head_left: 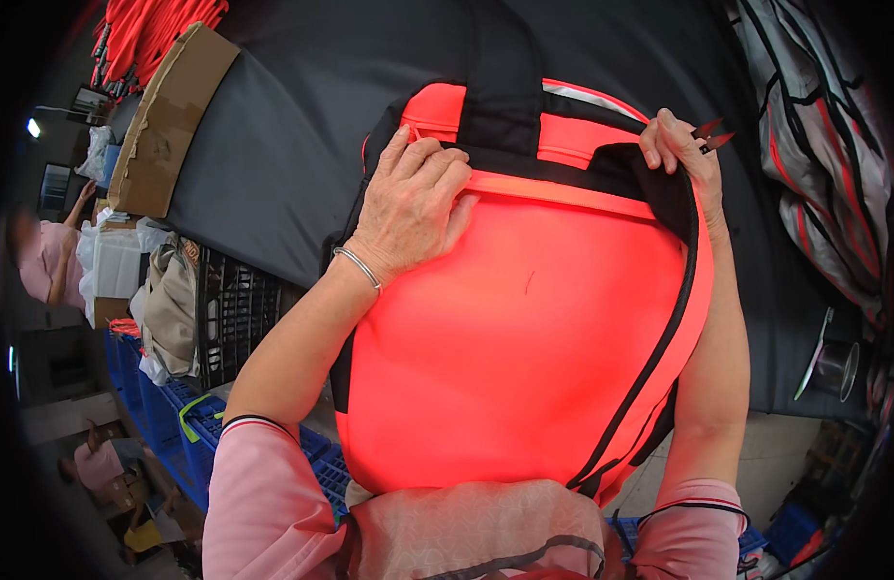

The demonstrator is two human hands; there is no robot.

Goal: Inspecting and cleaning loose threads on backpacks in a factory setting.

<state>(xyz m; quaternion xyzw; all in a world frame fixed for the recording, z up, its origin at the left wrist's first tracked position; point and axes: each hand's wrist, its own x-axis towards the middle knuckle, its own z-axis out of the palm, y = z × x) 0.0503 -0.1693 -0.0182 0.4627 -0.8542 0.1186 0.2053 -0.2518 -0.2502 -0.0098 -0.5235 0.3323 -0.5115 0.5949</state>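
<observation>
A bright coral-red bag [505, 367] with black trim lies over the dark table edge in front of me. My left hand [413, 198] rests at its upper left, fingers bent and closed on the band near the top seam. A bracelet circles that wrist. At the upper right my right hand [684, 155] grips the bag's raised black-edged side. A small pair of snips [715, 138] sticks out from that hand, its blades pointing away to the right. A black strap [502, 77] runs up from the bag's top. One dark loose thread [530, 282] lies on the red panel.
The dark table cover [302, 126] spreads beyond the bag. A cardboard piece [167, 126] and red cords [157, 39] lie at far left, above a black crate [234, 309]. Grey bags [824, 145] and a metal cup [836, 370] are at right. People [56, 256] work at left.
</observation>
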